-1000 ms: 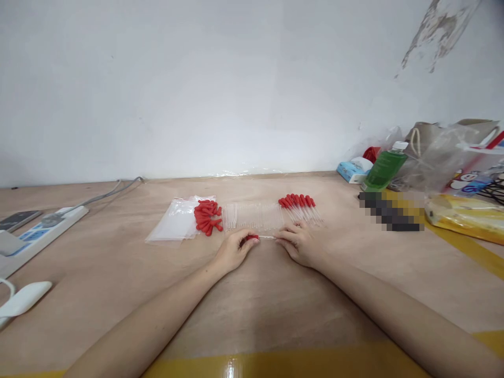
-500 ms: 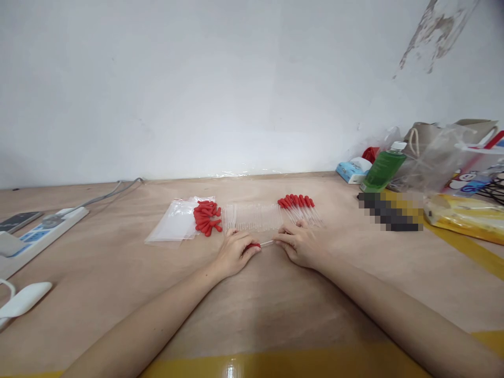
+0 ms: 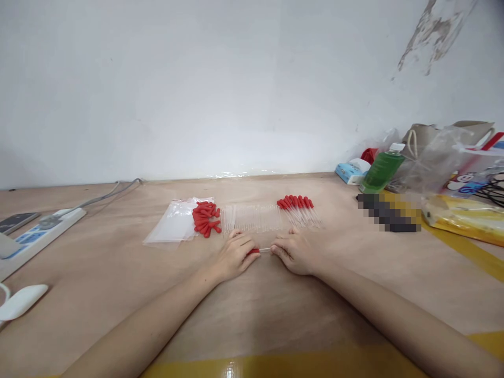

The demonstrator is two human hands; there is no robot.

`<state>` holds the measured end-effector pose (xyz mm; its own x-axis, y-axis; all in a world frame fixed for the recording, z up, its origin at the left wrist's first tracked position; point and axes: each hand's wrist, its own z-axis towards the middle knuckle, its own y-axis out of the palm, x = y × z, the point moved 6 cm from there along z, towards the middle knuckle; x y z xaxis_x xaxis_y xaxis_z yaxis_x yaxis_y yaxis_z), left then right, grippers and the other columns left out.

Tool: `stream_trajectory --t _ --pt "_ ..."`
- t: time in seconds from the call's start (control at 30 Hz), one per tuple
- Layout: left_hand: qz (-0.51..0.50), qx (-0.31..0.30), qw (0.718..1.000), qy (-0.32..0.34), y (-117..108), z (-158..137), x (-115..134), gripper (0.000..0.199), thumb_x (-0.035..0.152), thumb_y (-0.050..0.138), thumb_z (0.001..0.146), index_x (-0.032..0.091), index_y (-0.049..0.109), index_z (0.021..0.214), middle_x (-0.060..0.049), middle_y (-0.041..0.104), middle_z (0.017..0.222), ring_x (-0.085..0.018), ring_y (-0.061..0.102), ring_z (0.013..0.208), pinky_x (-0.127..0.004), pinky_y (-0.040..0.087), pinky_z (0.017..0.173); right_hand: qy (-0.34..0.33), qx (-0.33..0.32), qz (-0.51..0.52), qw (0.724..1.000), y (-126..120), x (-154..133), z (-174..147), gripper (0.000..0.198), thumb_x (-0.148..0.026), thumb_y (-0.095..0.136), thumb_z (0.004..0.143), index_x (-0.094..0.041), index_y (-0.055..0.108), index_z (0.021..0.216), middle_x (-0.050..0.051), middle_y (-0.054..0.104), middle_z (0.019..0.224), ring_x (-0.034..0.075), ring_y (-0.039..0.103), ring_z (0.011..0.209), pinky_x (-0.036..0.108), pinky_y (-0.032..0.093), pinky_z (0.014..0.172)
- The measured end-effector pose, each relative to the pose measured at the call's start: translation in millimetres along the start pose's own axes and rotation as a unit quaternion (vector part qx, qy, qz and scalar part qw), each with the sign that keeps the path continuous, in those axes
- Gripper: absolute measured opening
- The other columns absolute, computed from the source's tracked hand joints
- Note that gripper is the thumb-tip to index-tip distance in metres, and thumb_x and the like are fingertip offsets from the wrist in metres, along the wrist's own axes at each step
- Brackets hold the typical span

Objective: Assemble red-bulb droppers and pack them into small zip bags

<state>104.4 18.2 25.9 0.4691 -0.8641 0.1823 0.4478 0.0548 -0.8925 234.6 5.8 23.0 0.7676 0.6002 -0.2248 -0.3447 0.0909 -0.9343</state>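
Basically, everything hinges on one line: a slim clear tube (image 3: 265, 250) bridges the gap between the two hands, its long axis running from side to side, roughly parallel to the far edge of the table (image 3: 118, 294), where the top meets the wall (image 3: 157, 89). At its left end is a red cap (image 3: 254, 251), pinched between the thumb and fingers of the left hand (image 3: 237, 254); the right hand (image 3: 295, 253) has its fingertips drawn together on the tube's other end. So the cap is the left hand's and the bare end the right's, cap and tube looking nearly in line; how deep the tube sits in the cap cannot be told, since the left fingers cover most of it. Just beyond the hands, toward the far edge, lies a row of loose clear tubes (image 3: 258, 217), their axes pointing from the far edge toward the near one, so about crosswise to the held tube. The pile of red caps (image 3: 205, 218) is nearer the left hand, touching a clear plastic bag (image 3: 168, 223) on its left. Nearer the right hand lies a fan of capped tubes (image 3: 297, 207), red ends toward the far edge, bare ends slanting toward the table's near right corner.
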Motion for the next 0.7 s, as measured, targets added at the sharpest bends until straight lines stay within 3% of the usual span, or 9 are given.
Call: stream_trajectory --t 0.1,0.2,0.3,0.4,0.5,0.57,0.7 --pt "-0.021 0.008 1.000 -0.015 -3 0 -8 0.014 0.028 0.046 0.086 0.019 0.056 0.084 -0.002 0.062 0.081 -0.016 0.055 0.080 -0.036 0.034 0.086 0.001 -0.003 -0.001 1.000 -5 -4 1 0.028 -0.024 0.036 0.088 -0.017 0.058 0.073 0.003 0.062 0.076 0.013 0.052 0.070 0.029 0.028 0.073" --pt "-0.073 0.060 0.990 -0.106 -8 -3 -25 0.022 0.031 0.052 0.082 0.020 0.053 0.101 -0.002 0.060 0.086 -0.015 0.055 0.075 -0.030 0.041 0.075 0.017 0.008 0.051 0.999 -12 1 0 0.021 -0.024 0.042 0.084 -0.018 0.061 0.077 0.002 0.063 0.075 0.013 0.053 0.069 0.026 0.032 0.068" --pt "-0.120 0.066 0.975 -0.173 -4 -6 -36 0.036 0.029 0.055 0.079 0.019 0.046 0.113 0.000 0.056 0.082 -0.012 0.052 0.063 -0.025 0.043 0.062 0.106 0.023 0.135 0.985 -19 31 -2 0.020 -0.027 0.046 0.079 -0.018 0.064 0.076 0.001 0.063 0.068 0.012 0.053 0.061 0.023 0.034 0.058" --pt "-0.122 0.035 0.979 -0.157 2 -4 -34 0.020 0.026 0.052 0.080 0.019 0.056 0.098 0.000 0.055 0.074 -0.011 0.051 0.063 -0.024 0.042 0.061 0.256 0.109 0.190 0.941 -30 81 -6 0.022 -0.033 0.050 0.073 -0.016 0.064 0.069 0.001 0.062 0.062 0.013 0.053 0.057 0.022 0.035 0.052" --pt "-0.116 0.023 0.984 -0.130 4 -2 -31 0.013 0.024 0.050 0.082 0.018 0.061 0.085 -0.001 0.057 0.074 -0.012 0.052 0.065 -0.024 0.041 0.061 0.377 0.189 0.160 0.893 -42 118 -8 0.023 -0.036 0.053 0.069 -0.017 0.062 0.061 0.001 0.061 0.058 0.014 0.054 0.056 0.023 0.035 0.052" --pt "-0.121 0.024 0.984 -0.125 3 -1 -31 0.013 0.023 0.050 0.081 0.017 0.061 0.085 -0.001 0.057 0.074 -0.012 0.052 0.065 -0.024 0.041 0.060 0.417 0.197 0.119 0.880 -44 127 -3 0.024 -0.037 0.053 0.068 -0.018 0.060 0.057 0.002 0.060 0.056 0.015 0.055 0.057 0.024 0.034 0.052" --pt "-0.128 0.026 0.984 -0.122 3 -1 -30 0.013 0.022 0.050 0.081 0.017 0.061 0.086 -0.002 0.058 0.075 -0.012 0.052 0.065 -0.023 0.041 0.060 0.435 0.163 0.020 0.885 -38 124 8 0.031 -0.037 0.049 0.071 -0.018 0.054 0.047 0.003 0.056 0.052 0.017 0.053 0.057 0.028 0.031 0.055"
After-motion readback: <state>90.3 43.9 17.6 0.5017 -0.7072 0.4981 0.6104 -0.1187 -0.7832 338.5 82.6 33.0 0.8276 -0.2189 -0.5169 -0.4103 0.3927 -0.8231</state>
